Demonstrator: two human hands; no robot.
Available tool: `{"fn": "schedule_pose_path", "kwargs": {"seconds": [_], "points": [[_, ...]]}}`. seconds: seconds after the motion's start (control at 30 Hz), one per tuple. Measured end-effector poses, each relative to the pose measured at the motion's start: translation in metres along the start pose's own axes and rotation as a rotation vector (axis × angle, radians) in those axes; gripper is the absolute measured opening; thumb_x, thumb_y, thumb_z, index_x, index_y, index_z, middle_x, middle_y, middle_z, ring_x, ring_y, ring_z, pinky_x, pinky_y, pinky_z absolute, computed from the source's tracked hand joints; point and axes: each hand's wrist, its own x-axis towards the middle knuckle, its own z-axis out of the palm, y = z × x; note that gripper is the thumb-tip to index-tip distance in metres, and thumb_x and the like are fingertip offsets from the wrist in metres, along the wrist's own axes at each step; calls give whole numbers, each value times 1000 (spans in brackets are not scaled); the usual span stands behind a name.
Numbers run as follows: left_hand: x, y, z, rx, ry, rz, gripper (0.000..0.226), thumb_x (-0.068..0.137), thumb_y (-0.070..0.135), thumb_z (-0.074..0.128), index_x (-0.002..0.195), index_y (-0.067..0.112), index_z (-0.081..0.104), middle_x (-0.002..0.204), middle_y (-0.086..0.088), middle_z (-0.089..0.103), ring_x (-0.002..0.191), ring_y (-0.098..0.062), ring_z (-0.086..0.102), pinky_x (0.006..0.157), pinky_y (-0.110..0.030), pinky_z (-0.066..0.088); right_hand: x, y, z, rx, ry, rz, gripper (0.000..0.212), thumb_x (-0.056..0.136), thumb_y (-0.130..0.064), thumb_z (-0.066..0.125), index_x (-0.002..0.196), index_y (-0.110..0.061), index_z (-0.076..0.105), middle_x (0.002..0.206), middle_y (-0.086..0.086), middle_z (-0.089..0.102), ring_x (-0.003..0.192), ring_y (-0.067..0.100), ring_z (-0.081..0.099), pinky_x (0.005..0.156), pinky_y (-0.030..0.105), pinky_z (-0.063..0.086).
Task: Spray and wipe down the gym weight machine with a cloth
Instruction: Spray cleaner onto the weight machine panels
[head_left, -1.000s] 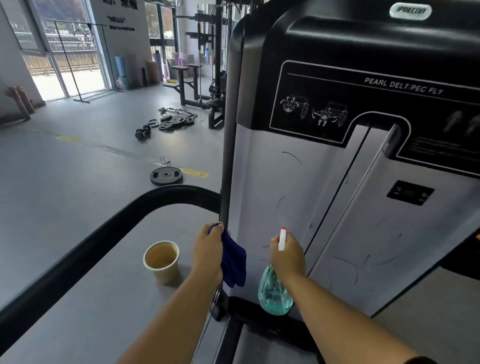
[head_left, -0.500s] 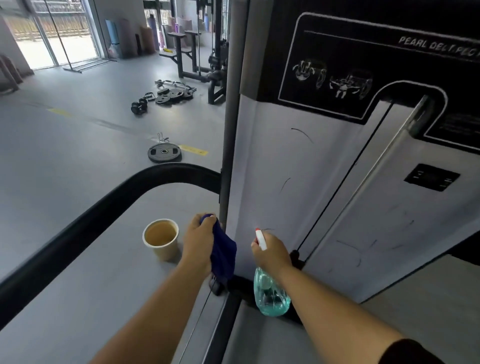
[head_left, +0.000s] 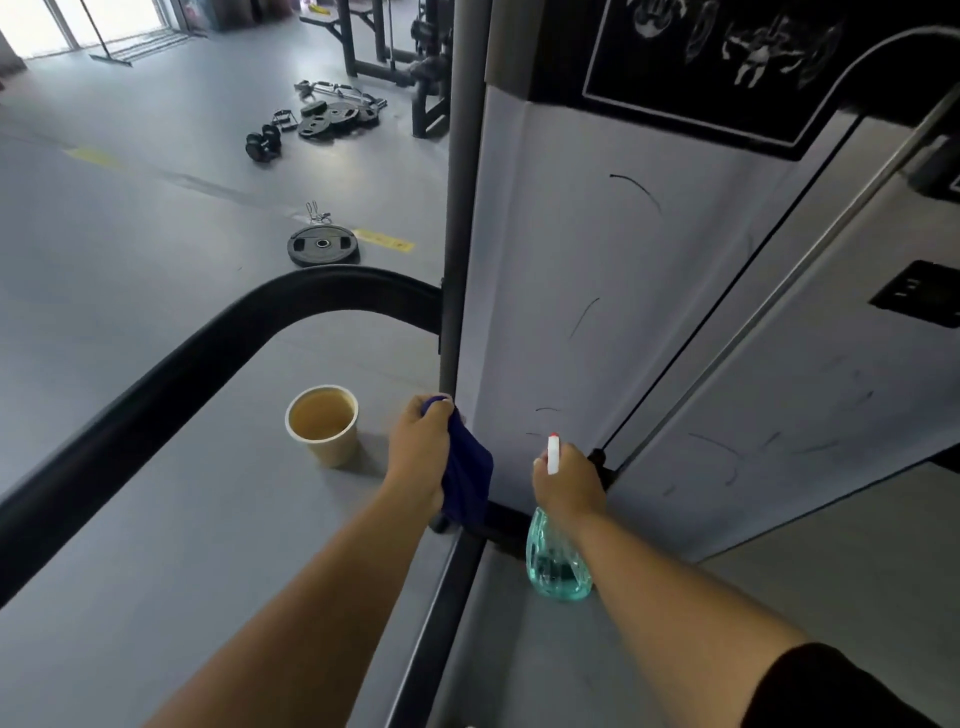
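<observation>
A person's left hand (head_left: 418, 457) clutches a folded dark blue cloth (head_left: 465, 480) against the lower corner of a gym weight machine (head_left: 597, 312), where the pale side panel meets a grey upright post (head_left: 460, 208). The cloth hangs from the closed fingers, just above the machine's black base. The right hand (head_left: 569, 483) is wrapped around the neck of a translucent teal spray bottle (head_left: 556, 564), its white nozzle with a red tip (head_left: 553, 452) pointing up and toward the panel; the bottle body hangs below the fist, close to the panel's lower edge. Thin dark scuff marks (head_left: 636, 189) streak the pale panel in several places. A paper cup (head_left: 323, 423) of tan liquid stands on the grey floor (head_left: 130, 260) just left of the cloth hand, inside the curve of a black tubular frame (head_left: 208, 343). Farther off, 1 black weight plate (head_left: 323, 245) lies flat beside a yellow floor mark, with more plates and dumbbells (head_left: 311, 124) scattered well beyond it.
</observation>
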Motion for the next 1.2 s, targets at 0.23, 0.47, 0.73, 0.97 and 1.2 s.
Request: {"fn": "schedule_pose_path", "kwargs": {"seconds": [0.23,0.47,0.73,0.97,1.2], "points": [[7,-18,-4,38,50,-45,13,102,15,53,96,25,60,96,-7,66,86,-23,60,75,-34,51,2,-3,28,-60,-243,-161,3,94,-22,56,94,-20,58,91,2,64,85,24,63,75,31,53],[24,-34,-25,76,101,-58,10,101,16,54,100,22,61,95,-8,63,83,-23,59,69,-33,49,-3,-11,67,-131,-323,-174,11,97,-22,53,102,-13,57,102,8,66,91,26,62,88,39,55],[25,-50,-17,72,50,-106,12,103,16,53,97,24,59,95,-6,61,85,-21,57,70,-32,48,2,40,51,-35,-185,119,24,95,-26,50,114,-15,59,111,7,64,101,30,63,87,38,51],[25,-55,-8,100,45,-112,13,104,17,51,97,26,58,95,-6,62,85,-20,57,70,-31,47,3,48,54,-107,-258,72,19,91,-17,51,107,-15,62,101,5,65,90,26,62,78,33,49],[24,-58,-14,148,101,-111,15,103,17,51,96,28,58,97,-5,63,88,-22,58,74,-33,50,-7,32,86,-71,-392,-20,13,91,-16,54,102,-14,61,99,9,67,87,29,65,84,39,57]]}}
